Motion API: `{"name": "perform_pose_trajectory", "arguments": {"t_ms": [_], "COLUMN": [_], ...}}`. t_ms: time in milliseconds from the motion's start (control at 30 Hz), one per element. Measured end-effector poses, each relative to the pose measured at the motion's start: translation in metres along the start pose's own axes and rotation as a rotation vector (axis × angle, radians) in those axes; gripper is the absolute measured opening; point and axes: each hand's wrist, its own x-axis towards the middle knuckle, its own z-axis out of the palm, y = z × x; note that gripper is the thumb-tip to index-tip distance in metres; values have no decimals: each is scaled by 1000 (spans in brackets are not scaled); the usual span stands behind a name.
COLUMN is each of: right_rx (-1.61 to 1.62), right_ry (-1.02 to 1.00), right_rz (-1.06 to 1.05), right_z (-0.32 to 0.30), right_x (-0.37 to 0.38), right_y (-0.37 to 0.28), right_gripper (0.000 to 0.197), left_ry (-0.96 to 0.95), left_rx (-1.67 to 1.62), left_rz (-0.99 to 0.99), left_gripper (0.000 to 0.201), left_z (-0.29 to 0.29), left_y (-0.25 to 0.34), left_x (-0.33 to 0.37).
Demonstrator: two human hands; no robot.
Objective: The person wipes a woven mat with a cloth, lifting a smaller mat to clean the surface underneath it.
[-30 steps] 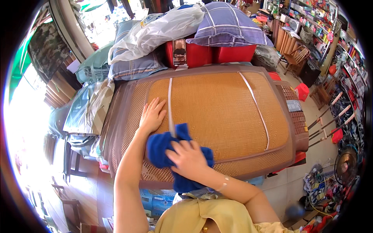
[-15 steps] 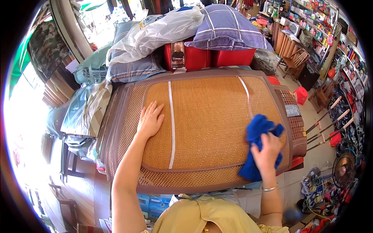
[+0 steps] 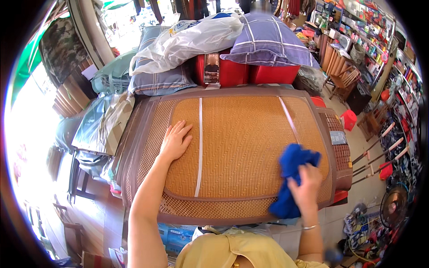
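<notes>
A woven tan mat (image 3: 237,152) with a brown border and two pale straps lies on a stack in front of me. My left hand (image 3: 176,140) rests flat on its left part, fingers spread, beside the left strap. My right hand (image 3: 306,183) grips a blue cloth (image 3: 288,178) over the mat's right part, near its front right corner. The cloth is bunched and hangs toward the front border; it partly covers the lower end of the right strap. A slight blur lies over the right hand and cloth.
Behind the mat sit red boxes (image 3: 228,73), a plaid purple pillow (image 3: 272,42) and white plastic wrapping (image 3: 187,42). A rolled brown mat (image 3: 337,147) lies along the right edge. Long-handled tools (image 3: 380,152) and a fan (image 3: 394,203) stand at right. Bagged goods (image 3: 100,125) are at left.
My right hand has drawn the blue cloth slightly toward me and to the left. My left hand stays in place on the mat. The whole view has shifted a little.
</notes>
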Motion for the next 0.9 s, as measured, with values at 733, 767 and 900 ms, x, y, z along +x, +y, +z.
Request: {"name": "perform_pose_trajectory", "arguments": {"t_ms": [733, 767, 900], "right_rx": [295, 307, 250], "right_ry": [-222, -249, -224], "right_rz": [-573, -559, -394], "right_z": [28, 28, 14], "right_x": [-9, -8, 7], "right_y": [-176, -172, -122], "right_gripper": [58, 59, 53], "left_ry": [41, 33, -28], "left_rx": [-52, -72, -94], "left_rz": [32, 55, 42], "left_gripper": [46, 46, 46], "left_z": [-2, -1, -13], "left_y": [11, 7, -18], "left_x": [6, 7, -13]}}
